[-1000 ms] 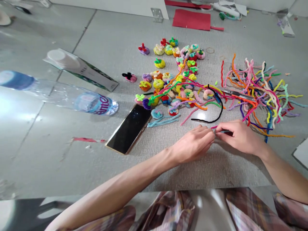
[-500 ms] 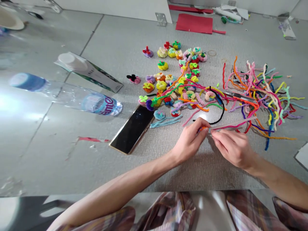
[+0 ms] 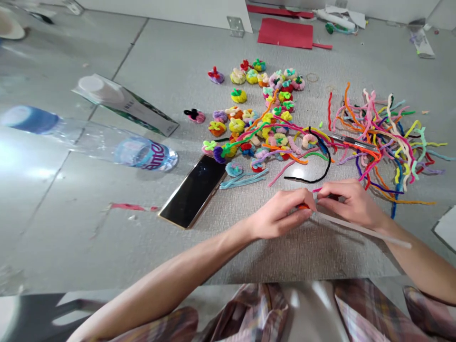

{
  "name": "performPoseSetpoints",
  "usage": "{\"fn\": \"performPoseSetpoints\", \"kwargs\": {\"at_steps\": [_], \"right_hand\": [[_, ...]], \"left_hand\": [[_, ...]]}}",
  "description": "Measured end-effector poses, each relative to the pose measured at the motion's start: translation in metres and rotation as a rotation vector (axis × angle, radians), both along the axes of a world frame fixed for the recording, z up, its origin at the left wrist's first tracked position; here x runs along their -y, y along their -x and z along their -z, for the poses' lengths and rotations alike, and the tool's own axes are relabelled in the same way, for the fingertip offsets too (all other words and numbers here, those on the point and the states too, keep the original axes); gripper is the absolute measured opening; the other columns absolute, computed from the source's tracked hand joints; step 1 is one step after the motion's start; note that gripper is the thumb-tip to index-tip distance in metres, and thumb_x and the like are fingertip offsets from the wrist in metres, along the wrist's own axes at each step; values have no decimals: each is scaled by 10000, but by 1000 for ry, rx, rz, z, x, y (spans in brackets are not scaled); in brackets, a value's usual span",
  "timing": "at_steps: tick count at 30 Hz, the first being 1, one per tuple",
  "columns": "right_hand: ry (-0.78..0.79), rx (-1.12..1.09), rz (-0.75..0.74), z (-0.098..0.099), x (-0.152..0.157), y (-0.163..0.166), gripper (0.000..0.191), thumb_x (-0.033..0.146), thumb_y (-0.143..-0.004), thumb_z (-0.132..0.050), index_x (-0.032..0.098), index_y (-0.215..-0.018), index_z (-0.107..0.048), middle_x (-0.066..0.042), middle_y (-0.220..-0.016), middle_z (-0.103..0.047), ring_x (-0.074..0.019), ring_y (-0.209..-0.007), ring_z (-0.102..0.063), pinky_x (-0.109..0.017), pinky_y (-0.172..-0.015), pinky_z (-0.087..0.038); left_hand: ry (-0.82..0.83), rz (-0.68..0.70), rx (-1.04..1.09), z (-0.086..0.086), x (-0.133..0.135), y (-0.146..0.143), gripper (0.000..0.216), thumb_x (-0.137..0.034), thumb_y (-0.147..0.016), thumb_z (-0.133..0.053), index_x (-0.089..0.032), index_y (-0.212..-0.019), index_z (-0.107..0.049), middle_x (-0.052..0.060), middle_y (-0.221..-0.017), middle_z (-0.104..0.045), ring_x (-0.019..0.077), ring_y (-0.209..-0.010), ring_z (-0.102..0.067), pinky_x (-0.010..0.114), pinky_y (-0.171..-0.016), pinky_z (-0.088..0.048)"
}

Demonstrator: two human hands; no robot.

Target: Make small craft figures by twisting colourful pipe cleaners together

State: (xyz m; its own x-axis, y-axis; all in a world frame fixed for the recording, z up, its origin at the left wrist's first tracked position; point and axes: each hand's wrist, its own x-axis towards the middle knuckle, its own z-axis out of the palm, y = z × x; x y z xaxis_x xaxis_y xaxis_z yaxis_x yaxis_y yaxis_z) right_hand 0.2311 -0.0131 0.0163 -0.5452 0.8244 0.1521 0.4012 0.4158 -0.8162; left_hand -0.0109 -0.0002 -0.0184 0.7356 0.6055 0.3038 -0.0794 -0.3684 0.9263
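My left hand is closed in a pinch above the table's near middle, with a bit of orange pipe cleaner showing between its fingers. A pale, straight stick sticks out from the left fingertips and passes below my right hand toward that wrist. My right hand is closed, fingertips nearly meeting the left ones. At its fingertips shows a short bright pink pipe cleaner end; the rest is hidden by the fingers. Beyond the hands lies a curved black pipe cleaner.
A pile of loose colourful pipe cleaners lies at the right, with a utility knife on its edge. Several small pipe-cleaner figures cluster mid-table. Left are a phone, a plastic bottle and a carton. Red sheet behind.
The pale stick has swung from pointing right and slightly away to pointing right and toward me. My right hand has moved slightly up, and the long pink strand beside the stick is now mostly hidden.
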Motion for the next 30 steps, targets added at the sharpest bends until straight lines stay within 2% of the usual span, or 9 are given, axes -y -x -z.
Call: {"fn": "performPoseSetpoints", "kwargs": {"at_steps": [3,9,16,21,25,30], "right_hand": [[26,31,-33,-7,-4,-6,196,245,-1071,-691,193,-886,-729,25,-740,-705,-107,-655,-619,-224,-640,-432],[-120,177,-43,-12,1,-10,215,196,-1058,-688,182,-844,-693,3,-762,-710,-134,-680,-631,-263,-671,-434],[-374,228,105,-11,14,1,185,137,-1083,-584,179,-942,-697,-33,-845,-756,-153,-722,-689,-280,-697,-480],[-421,230,266,-7,18,9,199,115,-1050,-614,202,-880,-668,-14,-775,-736,-150,-660,-664,-285,-665,-485],[-458,225,289,-7,18,10,198,99,-1034,-627,201,-869,-664,-5,-751,-722,-140,-636,-655,-281,-643,-478],[-494,232,242,-7,18,10,183,107,-1061,-613,191,-914,-683,-12,-783,-751,-139,-667,-695,-272,-666,-502]], "left_hand": [[-181,33,-104,-3,-2,-1,170,-241,-1124,-458,-208,-987,-554,33,-850,-647,163,-777,-601,283,-736,-498],[-365,-150,-248,1,3,-7,87,-202,-1118,-467,-194,-1158,-544,69,-972,-729,187,-827,-668,306,-754,-538],[-410,-324,-295,4,5,-7,182,-210,-1140,-454,-173,-1263,-583,99,-1064,-775,219,-945,-721,348,-845,-570],[-471,-357,-257,2,6,-6,192,-232,-1149,-440,-175,-1244,-596,88,-1014,-763,209,-891,-701,352,-831,-562],[-496,-343,-238,0,5,-6,188,-211,-1151,-424,-179,-1197,-604,67,-940,-744,195,-836,-666,339,-807,-540],[-507,-318,-230,-2,4,-8,183,-189,-1146,-426,-186,-1107,-606,47,-878,-714,185,-795,-630,322,-785,-514]]}}
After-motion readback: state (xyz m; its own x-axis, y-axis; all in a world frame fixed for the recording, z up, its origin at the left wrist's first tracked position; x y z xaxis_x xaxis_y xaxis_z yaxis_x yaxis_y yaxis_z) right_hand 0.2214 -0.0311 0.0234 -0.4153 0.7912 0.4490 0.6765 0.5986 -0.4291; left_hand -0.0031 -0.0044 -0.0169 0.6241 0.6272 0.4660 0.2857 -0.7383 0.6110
